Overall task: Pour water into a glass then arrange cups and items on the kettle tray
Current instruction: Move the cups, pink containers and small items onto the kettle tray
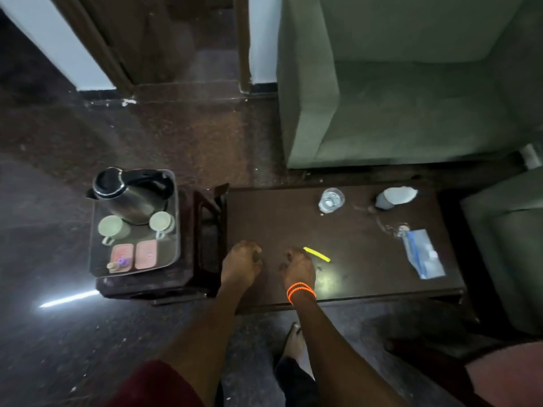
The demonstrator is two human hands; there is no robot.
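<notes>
Low dark table (338, 230) taken as landmark. Left of it, touching its end, a small dark side stand (202, 230) carries the kettle tray (97, 259). On the tray: steel kettle (129, 198) at the far end, 2 pale cups, one (113, 227) at the tray's left and one (161, 223) at its right, both just in front of the kettle; 2 pink sachets (135, 255) at the near end, with a small purple-capped item (119, 264) lying on the left one.

On the table: glass (331, 200) with water near the far edge; a toppled white cup-like thing (395, 196) to the right of it, shape hard to make out; a blue-and-clear plastic packet (423, 254) toward the right end; yellow strip (316, 254) near the front middle. Green armchair (411, 83) beyond the table, a second green seat (505, 245) at its right, cut off by the frame.

Picture dim and soft. Left hand (242, 262) rests at the table's left end, fingers curled over something small and dark; cannot tell what. Right hand (299, 267), orange bands (301, 292) at the wrist, rests knuckles-up just beside the yellow strip, fingers curled under; whether it holds anything I cannot tell.
</notes>
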